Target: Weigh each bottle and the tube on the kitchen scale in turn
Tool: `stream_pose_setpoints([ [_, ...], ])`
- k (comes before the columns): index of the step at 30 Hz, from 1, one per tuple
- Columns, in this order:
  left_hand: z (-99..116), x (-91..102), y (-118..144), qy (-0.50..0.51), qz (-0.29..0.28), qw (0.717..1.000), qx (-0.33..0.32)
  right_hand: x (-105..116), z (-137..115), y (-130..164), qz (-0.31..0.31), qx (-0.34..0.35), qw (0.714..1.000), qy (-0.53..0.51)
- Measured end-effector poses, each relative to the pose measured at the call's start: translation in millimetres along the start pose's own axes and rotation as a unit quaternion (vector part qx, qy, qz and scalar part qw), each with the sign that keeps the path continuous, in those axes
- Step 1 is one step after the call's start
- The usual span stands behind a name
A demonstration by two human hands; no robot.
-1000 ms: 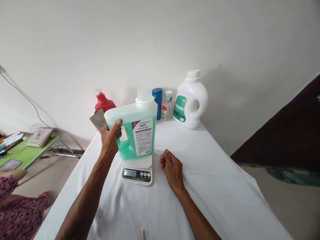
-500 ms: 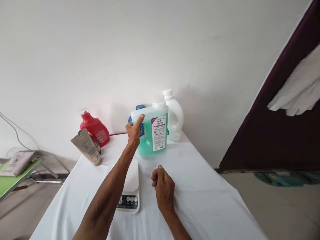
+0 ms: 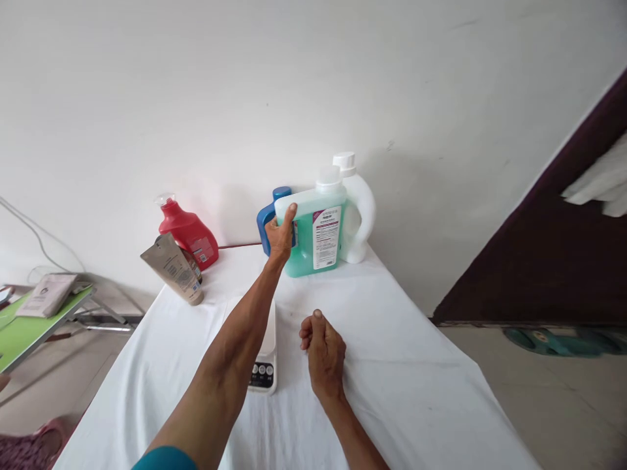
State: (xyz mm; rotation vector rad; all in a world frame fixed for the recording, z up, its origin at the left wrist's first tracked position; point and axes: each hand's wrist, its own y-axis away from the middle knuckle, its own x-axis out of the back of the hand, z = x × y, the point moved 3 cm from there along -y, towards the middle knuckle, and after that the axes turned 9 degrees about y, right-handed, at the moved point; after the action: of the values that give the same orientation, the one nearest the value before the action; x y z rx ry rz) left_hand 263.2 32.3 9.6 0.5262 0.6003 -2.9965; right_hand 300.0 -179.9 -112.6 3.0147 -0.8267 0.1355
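1. Left hand (image 3: 280, 236), just above frame centre, is gripping the handle side of the green detergent jug (image 3: 316, 230), fingers wrapped behind, thumb lying up along the top edge. The grip is keeping the jug upright; its base is sitting at or barely above the white table (image 3: 416, 365), and I cannot tell which.
2. Right hand (image 3: 323, 349), centre frame, is resting on the cloth curled into a loose fist, holding nothing and parked clear of the jug.
3. The left forearm is crossing over the kitchen scale (image 3: 264, 365), hiding most of it; only its buttons are showing, lower centre.
4. The jug is standing in the back row against the wall, just beside the white jug (image 3: 360, 212) and in front of the blue bottle (image 3: 267, 222).
5. A red bottle (image 3: 189, 232) and a tan tube (image 3: 174, 269), leaning, are standing well apart toward centre left.
6. A green side table (image 3: 19, 326) is showing at the left edge.
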Motion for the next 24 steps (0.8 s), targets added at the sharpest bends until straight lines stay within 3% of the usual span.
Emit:
stream_pose_setpoints([
  [6,14.7,21.8,5.8,-0.162,-0.037,0.986,-0.012,1.0,4.8,-2.6,0.001,-0.024,0.999,0.025],
  [9,49.8,53.3,26.5,-0.251,-0.046,0.960,-0.117,1.8,4.3,-3.1,0.002,-0.035,0.999,0.032],
  [12,103.6,97.8,61.7,-0.291,-0.080,0.922,-0.245,2.5,2.6,-2.2,-0.004,-0.044,0.997,0.057],
  [14,140.3,136.9,82.5,-0.339,-0.029,0.885,-0.318,3.0,1.7,-1.2,-0.005,-0.057,0.996,0.063],
  [17,172.0,204.6,98.4,-0.400,0.146,0.823,-0.377,3.0,1.5,-0.5,-0.005,-0.064,0.995,0.073],
  [20,158.5,263.2,97.3,-0.426,0.233,0.808,-0.333,2.6,3.4,-1.1,-0.001,-0.057,0.995,0.076],
  [24,104.8,304.0,92.5,-0.401,0.203,0.868,-0.212,2.3,6.8,-2.2,0.002,-0.060,0.996,0.066],
])
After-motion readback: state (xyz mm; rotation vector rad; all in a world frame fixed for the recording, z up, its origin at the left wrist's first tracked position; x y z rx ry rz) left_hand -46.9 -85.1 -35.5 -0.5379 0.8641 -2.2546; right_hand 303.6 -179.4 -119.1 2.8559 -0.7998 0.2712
